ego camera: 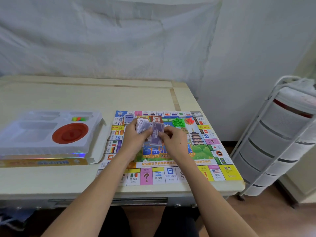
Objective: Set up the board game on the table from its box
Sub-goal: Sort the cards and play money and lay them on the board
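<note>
Two handfuls of paper play money (150, 130) held above the middle of the game board (224, 171), centre of the frame. Left hand (135, 137) curled round a fanned wad of notes; right hand (172, 139) pinching a single purple note by its lower edge between thumb and fingertips, the note upright and touching the wad. Looks like sorting or dealing out the money, with board and several pieces already laid out and the task seemingly well along.

To do this step well: peel off one note at a time, keep the wad squeezed so that nothing slips, and lay the piles on bare table (51, 93) or a free part of the board, face up and squared.

On the board, upper centre of the frame: a small card deck (128, 118) near the top left corner, a reddish card stack (156, 119) just behind the hands, a heap of green houses (177, 121) and, just right of it, red pieces (189, 120). Worth steering clear of these heaps, being loose and easy to scatter with a wrist.

Left of the frame: the open box (42, 162) with its white plastic tray (95, 127), holding a red round dish (70, 133) and some coloured tokens (79, 119) not yet taken out.

Right of the frame: a white drawer rack (280, 142) beside the table, well apart from the work. Behind, a white sheet (119, 40) hung across the wall.
</note>
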